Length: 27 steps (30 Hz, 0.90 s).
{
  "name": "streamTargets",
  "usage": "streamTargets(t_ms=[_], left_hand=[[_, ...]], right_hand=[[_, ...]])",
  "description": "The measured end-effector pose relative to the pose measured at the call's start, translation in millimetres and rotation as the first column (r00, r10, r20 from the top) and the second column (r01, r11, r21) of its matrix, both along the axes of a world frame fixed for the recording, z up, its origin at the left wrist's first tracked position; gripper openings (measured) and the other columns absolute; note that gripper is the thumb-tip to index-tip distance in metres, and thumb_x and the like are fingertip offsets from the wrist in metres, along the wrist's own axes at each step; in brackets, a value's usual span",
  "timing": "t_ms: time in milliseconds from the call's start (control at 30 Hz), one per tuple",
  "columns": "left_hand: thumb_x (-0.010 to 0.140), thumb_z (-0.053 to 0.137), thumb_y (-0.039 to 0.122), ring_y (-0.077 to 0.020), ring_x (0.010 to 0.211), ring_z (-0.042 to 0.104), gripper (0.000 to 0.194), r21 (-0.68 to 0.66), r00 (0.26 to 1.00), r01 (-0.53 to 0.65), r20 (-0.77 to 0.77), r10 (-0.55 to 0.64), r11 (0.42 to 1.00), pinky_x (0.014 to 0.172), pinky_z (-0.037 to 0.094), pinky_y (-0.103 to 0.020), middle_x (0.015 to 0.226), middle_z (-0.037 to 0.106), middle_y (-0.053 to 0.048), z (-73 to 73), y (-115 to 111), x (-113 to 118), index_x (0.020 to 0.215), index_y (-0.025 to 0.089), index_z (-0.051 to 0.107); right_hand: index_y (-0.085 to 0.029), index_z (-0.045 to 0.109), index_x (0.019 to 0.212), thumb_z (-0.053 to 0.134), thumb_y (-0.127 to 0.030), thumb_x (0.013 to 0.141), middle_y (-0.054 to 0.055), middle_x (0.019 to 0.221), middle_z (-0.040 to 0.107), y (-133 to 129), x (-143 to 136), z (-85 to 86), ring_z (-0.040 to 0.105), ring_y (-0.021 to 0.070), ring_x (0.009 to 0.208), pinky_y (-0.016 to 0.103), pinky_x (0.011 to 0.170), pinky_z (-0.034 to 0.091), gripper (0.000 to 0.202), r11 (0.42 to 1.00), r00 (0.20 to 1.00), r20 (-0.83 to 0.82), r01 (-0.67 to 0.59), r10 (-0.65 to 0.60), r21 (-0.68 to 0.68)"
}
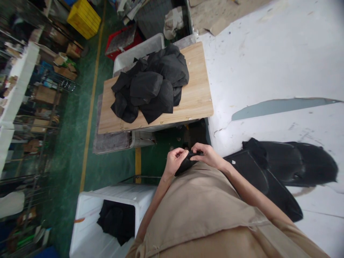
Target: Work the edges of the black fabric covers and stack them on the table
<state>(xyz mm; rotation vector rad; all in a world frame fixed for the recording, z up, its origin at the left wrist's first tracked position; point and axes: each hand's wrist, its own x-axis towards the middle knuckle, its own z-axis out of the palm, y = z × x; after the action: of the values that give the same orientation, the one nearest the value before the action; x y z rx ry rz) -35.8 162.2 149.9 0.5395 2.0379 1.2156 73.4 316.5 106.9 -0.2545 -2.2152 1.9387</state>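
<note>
Close in front of my apron, both hands are at a small piece of black fabric (185,165). My left hand (175,162) is closed, thumb and fingers pinching its upper edge. Just to the right, my right hand (206,154) has its fingers curled in a pinch on the same piece. Most of the piece is hidden behind my hands and the apron (199,193). Beyond them, a crumpled heap of black fabric pieces (150,86) lies on a wooden board (197,89).
At right, a white-covered table (268,64) has a torn strip and carries black padded-looking pieces (301,161). A white bin (83,215) at lower left holds black fabric (115,220). Farther off are a yellow crate (84,19), a red crate (110,44) and loaded shelves (43,93).
</note>
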Motion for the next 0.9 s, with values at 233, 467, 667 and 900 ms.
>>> streamTargets(t_ms=[233,467,667,900], left_hand=[[0.081,0.065,0.039,-0.0102,0.064,0.051,0.027,0.066,0.991,-0.024,0.134,0.015,0.998,0.061,0.04,-0.021,0.068,0.061,0.0,-2.1,2,0,0.073,0.013,0.066],[0.076,0.069,0.035,-0.0076,0.056,0.046,0.022,0.027,0.974,-0.073,0.215,0.065,0.997,0.053,0.035,-0.02,0.065,0.058,0.002,-4.9,6,4,0.073,0.013,0.065],[0.074,0.067,0.031,-0.0078,0.056,0.046,0.018,0.015,0.974,-0.086,0.213,0.081,0.996,0.053,0.035,-0.02,0.065,0.058,0.002,-6.4,8,5,0.074,0.013,0.065],[0.074,0.063,0.027,-0.0075,0.054,0.043,0.013,-0.01,0.987,-0.072,0.144,0.073,0.997,0.051,0.033,-0.02,0.062,0.054,0.003,-8.5,7,8,0.072,0.014,0.062]], right_hand=[[-0.021,0.058,0.077,0.07,-0.034,0.083,0.005,0.093,0.061,-7,-4,5.6,0.06,0.019,0.086,0.031,0.076,0.048,0.019,0.998,0.993,-0.102,0.056,-0.055,0.001],[-0.022,0.059,0.077,0.064,-0.031,0.088,0.005,0.096,0.06,-11,-3,2.0,0.061,0.0186,0.087,0.031,0.076,0.049,0.016,0.994,0.99,-0.136,0.061,-0.048,0.095],[-0.022,0.059,0.077,0.066,-0.031,0.087,0.005,0.094,0.06,-12,-3,1.8,0.061,0.0185,0.085,0.03,0.074,0.049,0.015,0.994,0.988,-0.136,0.084,-0.074,0.068],[-0.02,0.059,0.08,0.071,-0.037,0.081,0.001,0.081,0.06,-4,-3,4.1,0.059,0.0166,0.078,0.03,0.072,0.049,0.021,0.981,0.999,0.002,0.044,-0.044,-0.19]])
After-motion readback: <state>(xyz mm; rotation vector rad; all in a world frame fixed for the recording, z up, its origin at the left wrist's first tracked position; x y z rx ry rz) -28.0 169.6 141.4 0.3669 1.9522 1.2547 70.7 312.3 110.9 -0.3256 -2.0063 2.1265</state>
